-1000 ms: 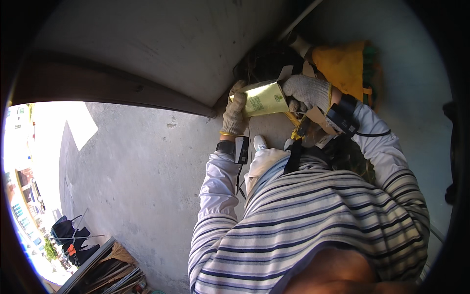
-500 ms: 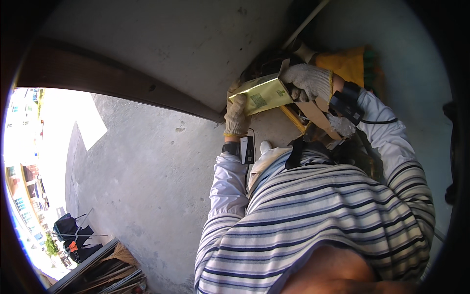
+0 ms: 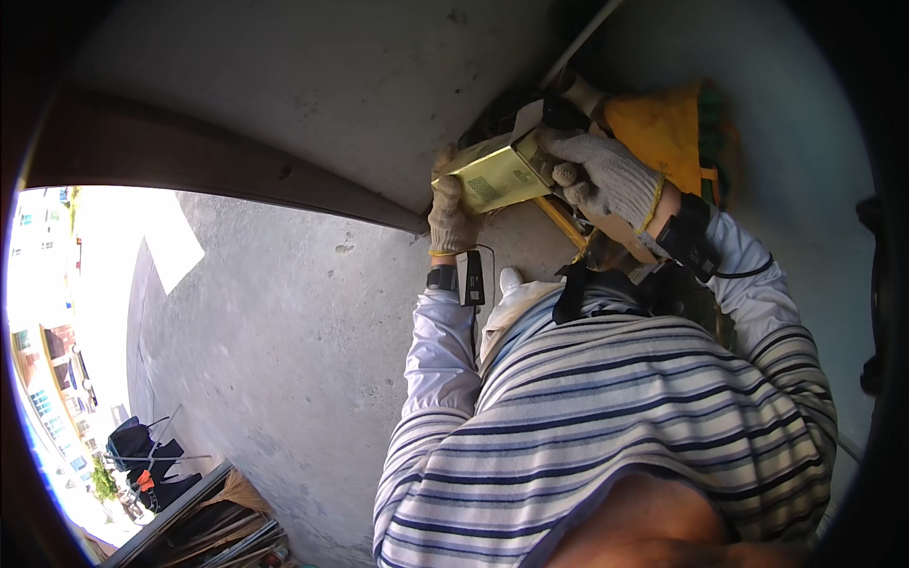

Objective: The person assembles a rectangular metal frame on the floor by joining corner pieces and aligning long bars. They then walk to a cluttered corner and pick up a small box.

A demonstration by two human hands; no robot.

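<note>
Between my two gloved hands is a yellow-green cardboard box (image 3: 507, 180) with printing on its side and an end flap (image 3: 529, 117) standing up. My left hand (image 3: 449, 208) wears a knitted work glove and is closed round the box's left end. At the right end, by the flap, my right hand (image 3: 606, 178) has its fingers curled against the box; whether they hold something small there is hidden. Below my right hand lies a piece of brown cardboard (image 3: 625, 237). A yellow bar (image 3: 562, 225) slants down beneath the box.
An orange-yellow bag (image 3: 658, 133) rests against the wall beyond my right hand. A dark wooden beam (image 3: 237, 156) runs along the left. Long sticks in a bin (image 3: 213, 525) and a folded black chair-like thing (image 3: 151, 459) stand at the lower left on concrete (image 3: 275, 322).
The box has shifted slightly left with my left hand. My right hand has come round the box's right end, its fingers more curled, and now covers some clear wrapping seen before.
</note>
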